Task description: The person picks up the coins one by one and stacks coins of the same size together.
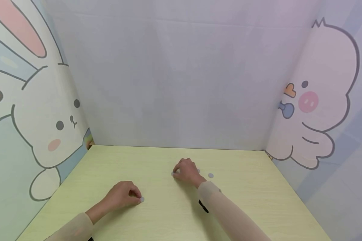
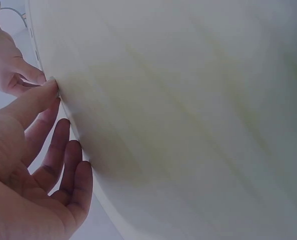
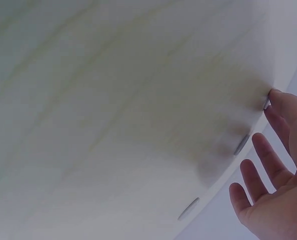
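Lifting or placing, maybe | your left hand [image 1: 122, 196] pinches a round, grey, metal-looking disc [image 1: 142, 199], right hand [image 1: 187, 171] another disc [image 1: 172, 174], at the yellow wooden table [image 1: 157, 224] | two more discs [image 1: 210, 175] nearby | next likely needs steady fingers

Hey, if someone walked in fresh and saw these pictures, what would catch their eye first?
Probably the large white cartoon rabbit on the left backdrop and the pale pink cartoon chick on the right one. Next, low in the head view, the bare left hand pinches a small round grey disc and the bare right hand another, at the pale yellow wood-grain table. Two more discs lie just right of the right hand.
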`<state>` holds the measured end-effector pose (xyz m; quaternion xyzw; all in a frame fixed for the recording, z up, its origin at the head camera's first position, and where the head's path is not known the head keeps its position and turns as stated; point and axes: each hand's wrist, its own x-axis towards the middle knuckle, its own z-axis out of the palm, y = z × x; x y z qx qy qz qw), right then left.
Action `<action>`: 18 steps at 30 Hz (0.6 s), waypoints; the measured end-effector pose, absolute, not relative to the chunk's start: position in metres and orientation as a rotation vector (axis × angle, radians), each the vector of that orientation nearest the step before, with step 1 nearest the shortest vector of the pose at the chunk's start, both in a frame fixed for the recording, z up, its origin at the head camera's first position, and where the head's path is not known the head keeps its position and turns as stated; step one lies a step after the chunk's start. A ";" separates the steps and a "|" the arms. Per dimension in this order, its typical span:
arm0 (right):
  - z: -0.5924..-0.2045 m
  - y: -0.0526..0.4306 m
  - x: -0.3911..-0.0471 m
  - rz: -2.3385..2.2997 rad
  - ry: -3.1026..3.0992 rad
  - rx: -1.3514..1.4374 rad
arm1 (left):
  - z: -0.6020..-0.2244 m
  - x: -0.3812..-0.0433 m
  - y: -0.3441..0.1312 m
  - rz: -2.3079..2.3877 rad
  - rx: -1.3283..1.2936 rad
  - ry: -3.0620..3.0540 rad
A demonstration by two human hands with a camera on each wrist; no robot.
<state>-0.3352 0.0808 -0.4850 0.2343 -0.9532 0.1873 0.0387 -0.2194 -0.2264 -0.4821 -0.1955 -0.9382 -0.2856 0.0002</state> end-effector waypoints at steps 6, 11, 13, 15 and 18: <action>-0.486 0.083 -0.330 0.573 -2.909 0.742 | -0.483 -0.220 -0.227 -0.900 -0.610 -2.946; -0.487 0.087 -0.325 0.561 -2.891 0.762 | -0.484 -0.220 -0.227 -0.907 -0.592 -2.951; -0.488 0.088 -0.324 0.549 -2.880 0.776 | -0.485 -0.220 -0.226 -0.903 -0.586 -2.953; -0.489 0.088 -0.323 0.537 -2.867 0.791 | -0.485 -0.220 -0.226 -0.899 -0.582 -2.956; -0.489 0.089 -0.320 0.515 -2.849 0.813 | -0.485 -0.220 -0.226 -0.894 -0.580 -2.958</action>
